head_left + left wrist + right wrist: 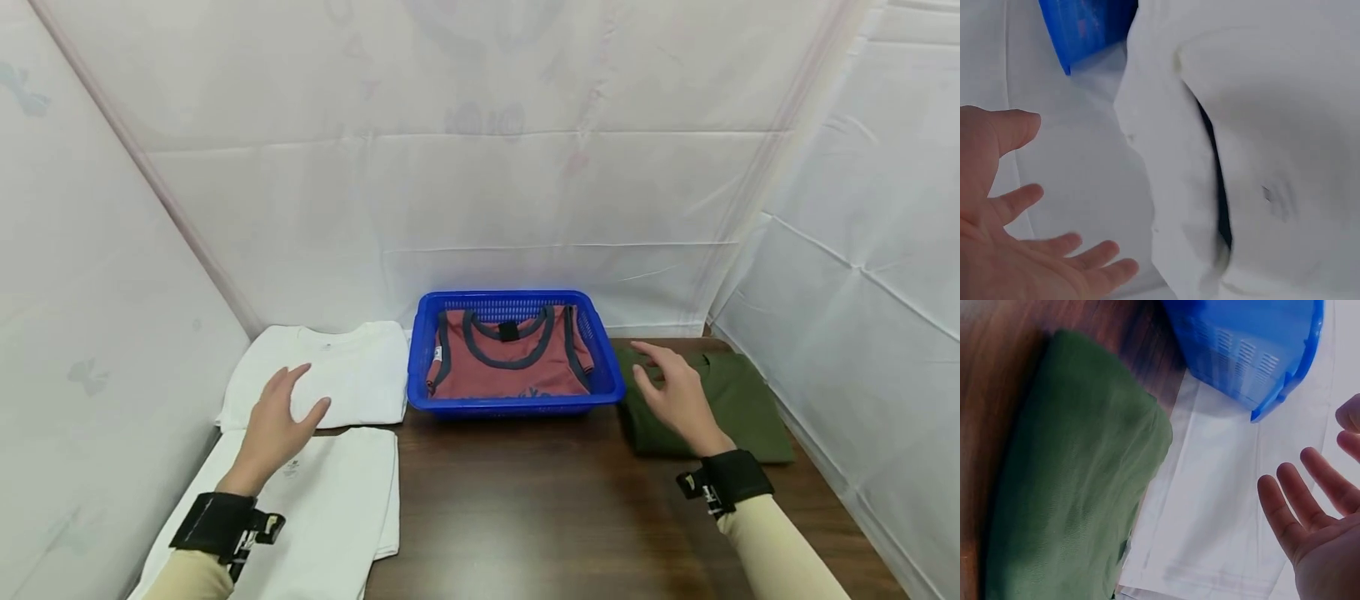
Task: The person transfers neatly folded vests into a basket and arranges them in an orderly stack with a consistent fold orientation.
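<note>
Both hands free, fingers spread, nothing gripped. Left hand (pixel 273 429) is over the far white shirt (pixel 360 379) and near white shirt (pixel 337 500), right hand (pixel 678 400) over the green garment (pixel 738 408). Blue basket (pixel 517 407) sits between them on the surface (pixel 510 500), red shirt (pixel 510 379) inside.

Risks: pinching only a top layer would likely undo a fold; near white shirt's edges are already misaligned. A low inward sweep could snag the basket rim.

Orientation: basket's long axis runs left-right; red and far white necklines point away from the person. Green's looks wider than deep; neckline direction unclear.
</note>
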A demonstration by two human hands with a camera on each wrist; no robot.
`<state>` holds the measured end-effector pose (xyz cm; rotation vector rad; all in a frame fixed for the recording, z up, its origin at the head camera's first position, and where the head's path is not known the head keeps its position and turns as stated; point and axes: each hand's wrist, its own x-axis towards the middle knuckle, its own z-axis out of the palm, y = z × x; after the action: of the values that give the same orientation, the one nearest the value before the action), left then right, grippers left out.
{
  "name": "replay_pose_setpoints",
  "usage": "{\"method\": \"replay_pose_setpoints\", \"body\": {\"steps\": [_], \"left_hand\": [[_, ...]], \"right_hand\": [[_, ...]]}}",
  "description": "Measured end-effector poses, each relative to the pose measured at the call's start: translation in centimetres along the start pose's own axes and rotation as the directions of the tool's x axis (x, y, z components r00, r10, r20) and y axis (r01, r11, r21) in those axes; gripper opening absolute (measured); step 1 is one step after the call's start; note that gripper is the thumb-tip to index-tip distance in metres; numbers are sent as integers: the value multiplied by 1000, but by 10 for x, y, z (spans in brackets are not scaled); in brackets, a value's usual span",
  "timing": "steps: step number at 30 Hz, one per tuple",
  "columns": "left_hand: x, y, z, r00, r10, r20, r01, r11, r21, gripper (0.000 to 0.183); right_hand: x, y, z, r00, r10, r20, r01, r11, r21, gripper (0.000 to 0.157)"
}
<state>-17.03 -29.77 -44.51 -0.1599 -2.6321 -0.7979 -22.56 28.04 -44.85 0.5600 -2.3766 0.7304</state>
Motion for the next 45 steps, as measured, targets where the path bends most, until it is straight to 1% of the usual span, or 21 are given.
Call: {"method": "replay_pose_setpoints", "body": {"steps": [4,8,11,14,16,18,19,21,24,25,26,28,31,32,38,43,45], "left_hand": [[-13,-17,-6,994,-99,43,98,995,34,74],[-25,-31,-11,979,-172,107,169,985,43,84],[-31,-38,-14,972,-191,137,183,981,69,91],[-37,-44,-16,966,-202,159,182,974,133,96],[-40,-48,-17,961,-215,173,181,965,190,98],[-42,-50,-18,949,-241,206,190,952,238,100],[-43,-52,-18,939,-256,230,196,947,255,100],[-44,-53,-19,917,-281,282,202,939,279,99],[-48,-55,-18,875,-320,363,220,931,290,95],[-49,-55,-17,865,-329,378,225,929,293,94],[-51,-56,-15,861,-332,385,226,928,296,93],[-53,-55,-13,859,-338,384,230,925,302,90],[-54,-53,-10,866,-338,369,229,923,309,87],[-54,-53,-10,866,-338,369,229,923,309,86],[-58,-50,-10,865,-341,369,228,921,316,83],[-58,-51,-12,885,-314,345,202,924,324,83],[-59,-52,-13,887,-312,341,203,926,319,84]], "right_hand": [[-4,-6,-4,1000,-15,-10,15,1000,-7,42],[-9,-13,-9,999,-30,-20,30,999,-21,42],[-12,-17,-14,999,-43,-26,42,999,-22,43],[-16,-21,-18,998,-55,-35,54,998,-17,44],[-18,-23,-21,997,-62,-37,61,998,-12,44],[-19,-25,-23,997,-64,-32,64,998,-10,44],[-20,-25,-23,998,-64,-28,64,998,-9,44],[-22,-25,-23,998,-63,-18,62,998,-12,44],[-26,-23,-22,999,-54,3,54,998,-21,44],[-28,-22,-20,999,-52,9,52,998,-22,44],[-30,-21,-19,999,-48,17,49,999,-19,44],[-32,-19,-18,999,-40,30,40,999,-17,44],[-34,-19,-17,998,-31,48,31,999,-11,44],[-34,-19,-16,998,-30,52,30,999,-10,44],[-36,-17,-12,995,-56,83,56,998,8,42],[-39,-18,-9,993,-51,108,50,999,13,40],[-41,-19,-8,992,-48,115,46,999,14,40]]}}
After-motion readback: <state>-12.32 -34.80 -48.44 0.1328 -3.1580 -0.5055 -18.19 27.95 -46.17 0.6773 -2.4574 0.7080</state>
